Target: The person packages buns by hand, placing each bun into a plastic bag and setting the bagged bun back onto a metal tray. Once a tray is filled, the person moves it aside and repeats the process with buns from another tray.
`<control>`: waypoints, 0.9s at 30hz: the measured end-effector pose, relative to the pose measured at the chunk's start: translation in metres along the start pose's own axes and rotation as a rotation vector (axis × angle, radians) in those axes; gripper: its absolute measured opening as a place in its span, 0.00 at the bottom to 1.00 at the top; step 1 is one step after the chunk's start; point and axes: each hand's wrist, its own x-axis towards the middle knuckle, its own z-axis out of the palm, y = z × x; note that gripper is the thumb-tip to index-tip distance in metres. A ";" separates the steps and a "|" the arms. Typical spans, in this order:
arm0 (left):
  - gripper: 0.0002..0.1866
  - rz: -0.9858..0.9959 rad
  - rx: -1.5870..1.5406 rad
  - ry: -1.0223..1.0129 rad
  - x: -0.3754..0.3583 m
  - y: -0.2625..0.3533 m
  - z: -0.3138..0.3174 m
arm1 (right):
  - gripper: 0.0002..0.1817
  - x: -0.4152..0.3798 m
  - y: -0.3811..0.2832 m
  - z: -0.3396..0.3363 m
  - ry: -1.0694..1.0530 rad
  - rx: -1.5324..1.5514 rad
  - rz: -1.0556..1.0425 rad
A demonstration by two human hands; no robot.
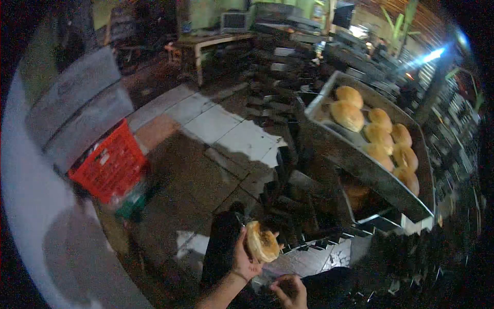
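Observation:
My left hand (245, 261) is wrapped round a bread bun (262, 251), held low in the middle of the view. The bun's upturned face has a dark patch, perhaps a filling or a cut. Just below and to the right is my right hand (289, 289), its fingers curled in close to the thumb. A faint pale streak lies by its fingertips, too blurred to name. Further right, a metal tray (355, 158) bears several golden buns (379, 136) in uneven rows.
Beneath the tray, another one (378, 216) shows partly in shadow. A red plastic crate (110, 165) stands on the left beside grey slabs or boxes (77, 87). At the back, a table (198, 49) carries an old monitor (234, 21). Pale floor tiles (221, 123) stretch between.

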 end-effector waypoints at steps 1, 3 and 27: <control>0.25 0.006 0.016 0.046 -0.001 -0.005 0.001 | 0.14 -0.008 -0.022 -0.001 -0.012 0.158 0.092; 0.26 0.024 0.018 0.118 -0.002 -0.016 -0.002 | 0.13 -0.017 -0.015 0.005 0.195 -0.259 -0.250; 0.24 0.000 0.119 0.251 0.003 -0.037 -0.026 | 0.06 -0.022 0.098 -0.020 -0.613 -1.525 -0.410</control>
